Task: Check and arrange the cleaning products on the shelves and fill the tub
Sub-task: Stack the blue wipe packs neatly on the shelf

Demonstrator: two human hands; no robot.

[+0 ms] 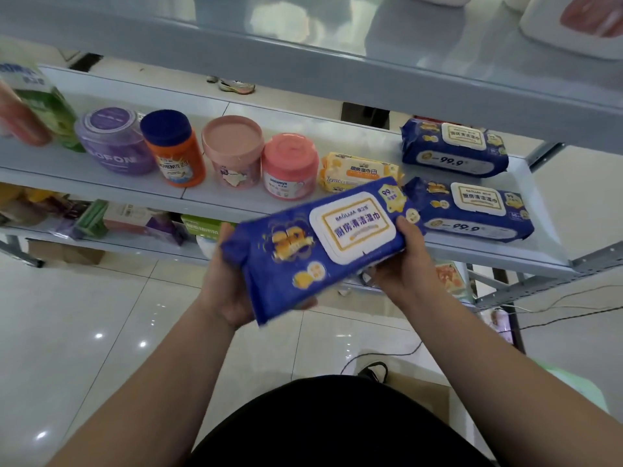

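Both hands gripped one blue pack [317, 244] of wipes, held tilted in the air just in front of the shelf [215, 200]. The left hand [229, 288] curled round its lower end, the right hand [404, 261] round the upper. Two matching packs [453, 146] lay on the shelf beside jars [232, 151].

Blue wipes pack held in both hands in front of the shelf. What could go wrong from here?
1. The blue wipes pack is soft and tilted. The left grip and right grip hold only its ends, so it may slip.
2. Shelf room near the yellow wipes pack looks tight. Setting it down there could knock that pack or the pink jar.
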